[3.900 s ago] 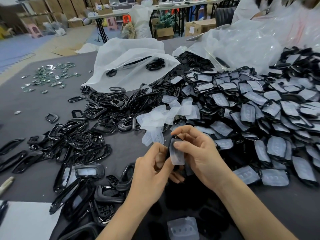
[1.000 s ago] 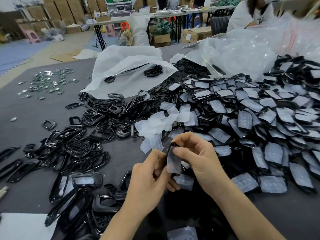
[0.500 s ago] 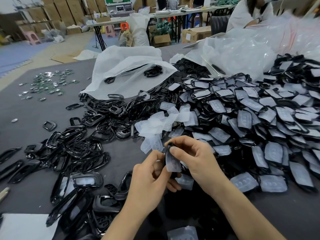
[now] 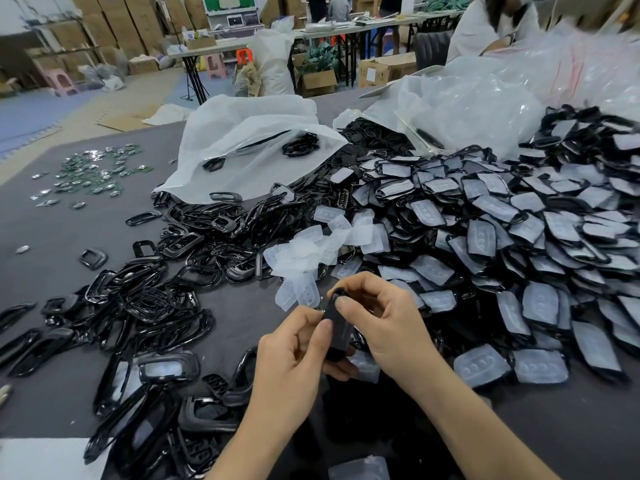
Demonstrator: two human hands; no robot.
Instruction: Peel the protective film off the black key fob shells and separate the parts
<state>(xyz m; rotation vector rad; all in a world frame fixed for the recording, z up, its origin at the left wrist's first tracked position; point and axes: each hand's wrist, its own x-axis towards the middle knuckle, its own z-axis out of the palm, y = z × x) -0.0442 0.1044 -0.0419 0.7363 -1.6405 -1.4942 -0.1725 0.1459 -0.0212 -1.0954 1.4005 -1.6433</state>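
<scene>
Shell (image 4: 337,323) pinched low by left hand (image 4: 294,355), top gripped by right hand (image 4: 384,327), lower centre of frame: brace base, pull steadily, likely safest without flexing.

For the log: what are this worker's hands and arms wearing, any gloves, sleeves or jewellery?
Nothing visible. The left hand and right hand are ungloved, no rings showing. The left forearm and right forearm are bare to the frame's lower edge: no sleeves, watch or wristbands. Nails look short and unpainted.
</scene>
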